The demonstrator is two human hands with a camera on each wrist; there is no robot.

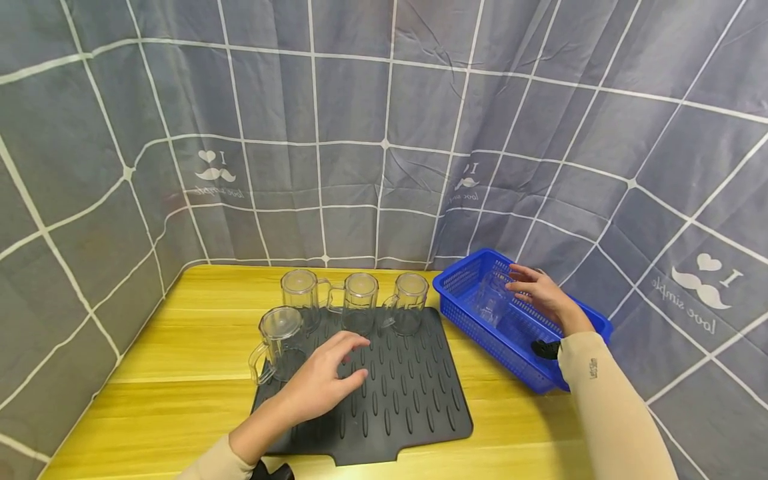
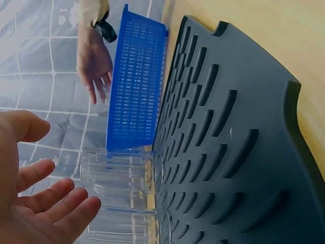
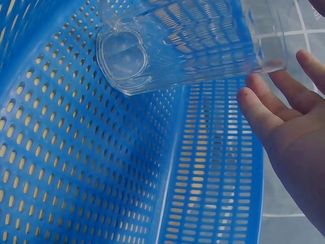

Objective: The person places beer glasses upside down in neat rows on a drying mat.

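A clear glass mug (image 1: 491,303) leans inside the blue plastic basket (image 1: 474,328) on the right. My right hand (image 1: 543,297) reaches in over the basket with loosely bent fingers. In the right wrist view its fingertips (image 3: 249,99) are right at the end of the mug (image 3: 198,56), not curled round it. My left hand (image 1: 327,377) hovers over the dark ribbed drying mat (image 1: 414,407), fingers and thumb spread and holding nothing. Its nearest mug (image 1: 282,333) stands on the mat's left side, handle pointing left.
Along the mat's back edge stand a left mug (image 1: 300,293), a middle mug (image 1: 360,300) and a right mug (image 1: 411,303). The yellow wood-grain table (image 1: 162,373) extends left of the mat. A grey checked curtain (image 1: 348,167) hangs behind and at both sides.
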